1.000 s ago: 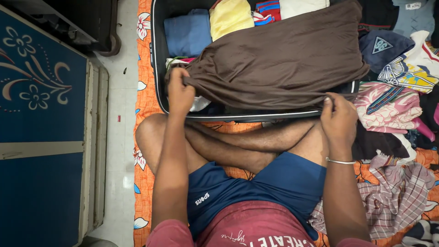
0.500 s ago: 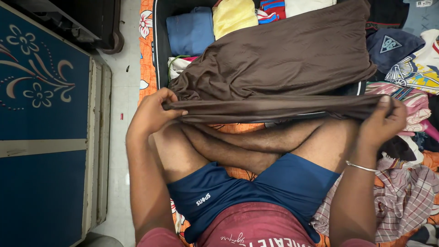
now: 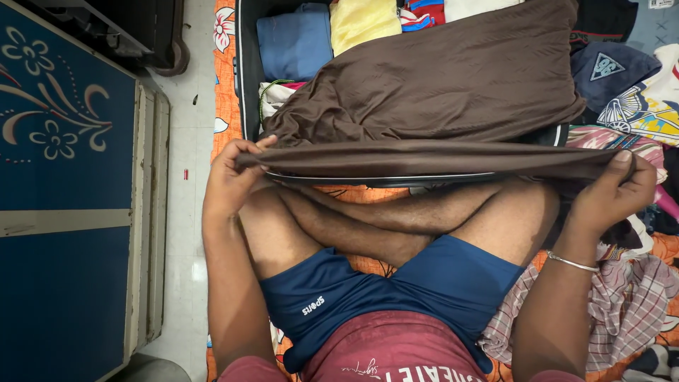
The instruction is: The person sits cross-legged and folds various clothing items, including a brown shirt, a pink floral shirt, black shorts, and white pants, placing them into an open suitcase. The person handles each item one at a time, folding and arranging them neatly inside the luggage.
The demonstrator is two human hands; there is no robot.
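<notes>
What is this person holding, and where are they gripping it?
A brown garment, stretched between both hands: the left hand pinches one end of its near edge, the right hand the other.

Blue cabinet point(image 3: 67, 212); folded blue cloth point(image 3: 293, 42); perhaps plaid fabric point(image 3: 629, 304).

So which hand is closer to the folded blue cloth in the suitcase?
Left. The left hand grips the brown garment just below the folded blue cloth; the right hand holds the far end.

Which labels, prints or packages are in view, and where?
No packages, signs or screens.
Triangle badge: pale, on navy garment, top right.
White lettering: small, on blue shorts, bottom centre.
White lettering: on maroon shirt, bottom edge.
Corner tag: white, cut off.
</notes>
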